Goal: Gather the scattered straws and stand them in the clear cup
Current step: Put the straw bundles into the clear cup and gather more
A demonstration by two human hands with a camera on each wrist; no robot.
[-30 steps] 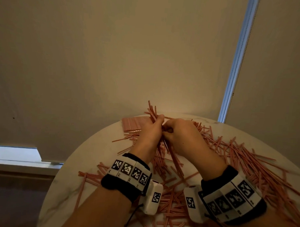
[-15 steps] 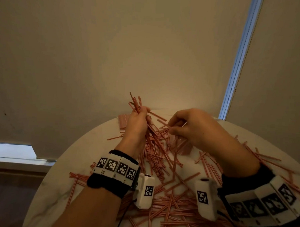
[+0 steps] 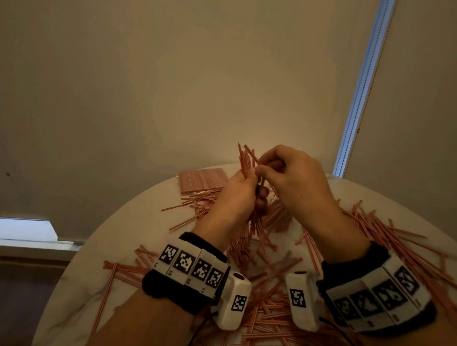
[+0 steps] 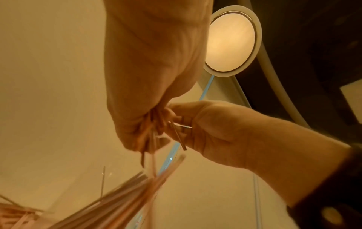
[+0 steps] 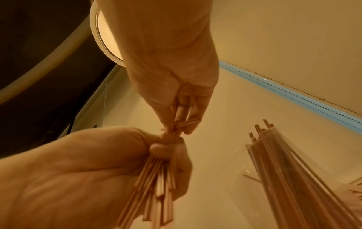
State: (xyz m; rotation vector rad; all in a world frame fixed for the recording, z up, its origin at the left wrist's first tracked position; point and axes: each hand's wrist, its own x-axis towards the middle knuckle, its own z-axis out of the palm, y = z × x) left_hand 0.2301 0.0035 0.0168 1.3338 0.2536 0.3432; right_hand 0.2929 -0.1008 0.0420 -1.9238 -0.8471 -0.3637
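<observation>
Thin red-and-white straws (image 3: 390, 243) lie scattered over the round white table (image 3: 88, 284). My left hand (image 3: 250, 178) is raised above the table and grips a bundle of straws (image 3: 244, 158), tips pointing up; its lower ends show in the right wrist view as the bundle (image 5: 154, 186). My right hand (image 3: 258, 166) meets it and pinches a few straws (image 5: 184, 122) against the top of the bundle. The clear cup (image 5: 274, 167) stands below the hands with several straws in it. In the head view the hands hide it.
A flat pack of straws (image 3: 202, 179) lies at the table's far edge. A beige blind hangs close behind the table, with a bright window strip (image 3: 362, 87) on the right. A round ceiling lamp (image 4: 231, 41) shows in the wrist views.
Half a second ago the hands were apart. Now the right hand has come back to the left with straws pinched, and both hands sit higher over the table.
</observation>
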